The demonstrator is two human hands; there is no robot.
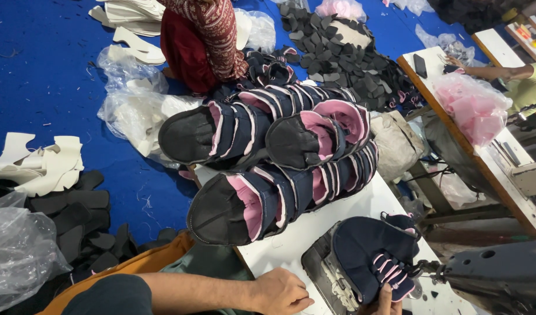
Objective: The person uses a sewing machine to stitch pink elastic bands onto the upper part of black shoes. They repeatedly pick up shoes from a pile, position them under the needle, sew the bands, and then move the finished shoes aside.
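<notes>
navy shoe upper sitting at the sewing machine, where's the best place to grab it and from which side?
Grip the shoe upper by its plain navy edge on the near-left, coming from the wearer's side. The strap end lies against the sewing machine, where the right hand already touches, so that side is crowded. The left hand rests nearby on the table.

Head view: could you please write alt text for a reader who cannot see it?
A person's left hand rests on a white table while the right hand touches a navy and pink shoe upper at a sewing machine. Stacks of similar uppers fill the table's far end; another person sits on the blue floor beyond.
</notes>
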